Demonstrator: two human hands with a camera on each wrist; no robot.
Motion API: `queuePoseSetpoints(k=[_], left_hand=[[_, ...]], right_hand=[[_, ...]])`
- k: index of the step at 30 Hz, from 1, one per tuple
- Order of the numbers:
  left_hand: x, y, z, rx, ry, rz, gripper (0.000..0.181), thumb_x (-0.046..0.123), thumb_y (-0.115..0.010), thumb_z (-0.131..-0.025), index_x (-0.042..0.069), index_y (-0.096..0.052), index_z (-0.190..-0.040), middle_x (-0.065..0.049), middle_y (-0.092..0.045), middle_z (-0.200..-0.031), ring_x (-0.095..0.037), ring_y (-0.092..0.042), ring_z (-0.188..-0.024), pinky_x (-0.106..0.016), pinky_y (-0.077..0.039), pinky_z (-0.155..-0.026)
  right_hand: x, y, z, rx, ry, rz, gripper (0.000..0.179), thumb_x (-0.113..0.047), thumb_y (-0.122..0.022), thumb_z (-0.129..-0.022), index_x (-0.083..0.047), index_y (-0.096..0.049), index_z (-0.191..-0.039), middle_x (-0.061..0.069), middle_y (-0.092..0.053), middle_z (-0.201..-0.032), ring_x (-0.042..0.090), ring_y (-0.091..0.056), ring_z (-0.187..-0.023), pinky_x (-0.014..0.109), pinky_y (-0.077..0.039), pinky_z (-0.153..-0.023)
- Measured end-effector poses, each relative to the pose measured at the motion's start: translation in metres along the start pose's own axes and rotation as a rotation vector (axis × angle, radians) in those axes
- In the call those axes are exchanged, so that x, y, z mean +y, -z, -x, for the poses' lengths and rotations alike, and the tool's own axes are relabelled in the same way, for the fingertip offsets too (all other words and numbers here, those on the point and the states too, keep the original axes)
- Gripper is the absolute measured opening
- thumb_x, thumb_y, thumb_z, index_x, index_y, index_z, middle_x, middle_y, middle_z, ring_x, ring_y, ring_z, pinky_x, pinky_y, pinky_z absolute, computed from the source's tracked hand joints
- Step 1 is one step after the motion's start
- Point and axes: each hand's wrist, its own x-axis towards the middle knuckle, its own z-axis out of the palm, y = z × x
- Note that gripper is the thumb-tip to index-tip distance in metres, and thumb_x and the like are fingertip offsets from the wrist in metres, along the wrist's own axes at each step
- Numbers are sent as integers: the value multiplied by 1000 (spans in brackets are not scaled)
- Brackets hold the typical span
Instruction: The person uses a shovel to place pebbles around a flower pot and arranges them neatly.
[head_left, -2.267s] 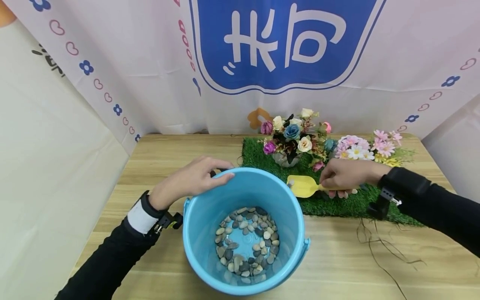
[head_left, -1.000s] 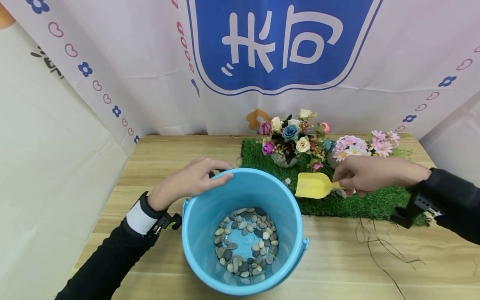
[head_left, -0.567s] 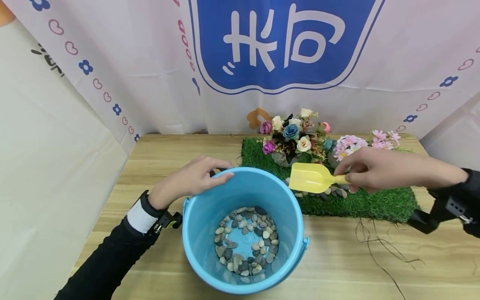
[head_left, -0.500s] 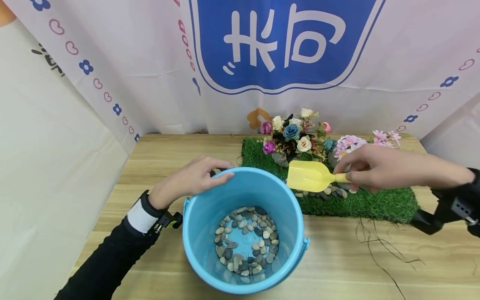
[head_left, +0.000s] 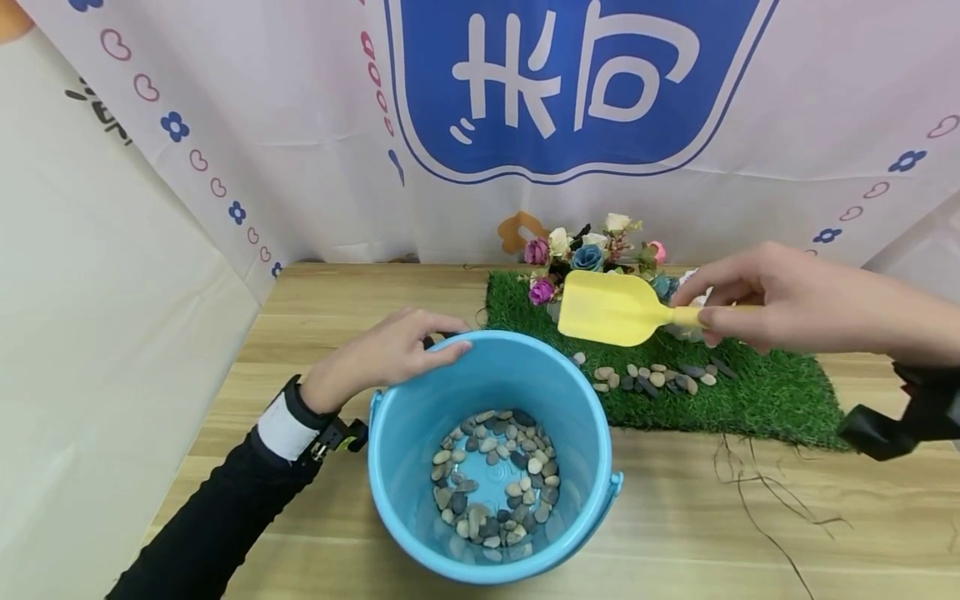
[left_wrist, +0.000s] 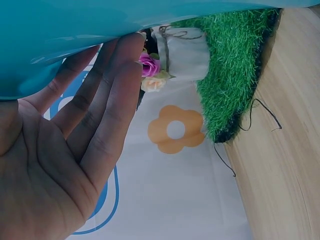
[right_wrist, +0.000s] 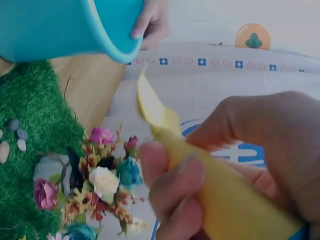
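A light blue bucket (head_left: 480, 371) stands on the wooden table, with grey and white pebbles (head_left: 540, 471) lying on its bottom. My left hand (head_left: 393, 354) holds its far left rim, thumb over the edge and fingers along the outer wall, as the left wrist view shows. With my right hand (head_left: 787, 300) I grip a small yellow shovel (head_left: 611, 308) by its handle. The blade hangs in the air over the grass mat, just beyond the bucket's right rim, and carries no pebbles. In the right wrist view the fingers curl round the yellow handle (right_wrist: 220, 200).
A green artificial grass mat (head_left: 750, 392) lies at the back right, bearing a row of pebbles (head_left: 656, 377). Behind it stand artificial flowers (head_left: 587, 257), partly hidden by the shovel and hand. Loose dark strands (head_left: 750, 492) lie on the table's right side. A printed cloth (head_left: 337, 167) hangs behind.
My right hand has lifted the shovel from the pebbles on the mat, first drawing it right, then raising it up and back to the left. The left hand and bucket stay put.
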Motion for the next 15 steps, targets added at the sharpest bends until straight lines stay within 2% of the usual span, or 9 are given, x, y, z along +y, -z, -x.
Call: queuePoseSetpoints(k=[6, 9, 15], left_hand=[[2, 1, -1, -7, -2, 9, 24, 26, -54, -107, 10, -72, -112, 0, -69, -92, -10, -67, -75, -32, -57, -67], [3, 1, -1, -7, -1, 13, 24, 26, -54, -107, 11, -72, -112, 1, -69, -93, -11, -68, -75, -32, -57, -67], [1, 1, -1, -10, 5, -1, 24, 26, -54, -107, 11, -72, -111, -4, -69, -95, -11, -66, -72, -32, -56, -65]], right_hand=[[-19, -7, -7, -16, 156, -15, 21, -15, -65, -101, -14, -72, -121, -9, -66, -75, 14, -53, -49, 30, -45, -43], [-32, -15, -13, -44, 230, 22, 18, -22, -67, -101, -17, -74, -117, -11, -62, -73, 10, -52, -48, 29, -44, -43], [-59, -37, -30, -128, 269, 130, 15, -26, -69, -100, -18, -75, -111, -11, -55, -70, 5, -45, -51, 26, -41, -47]])
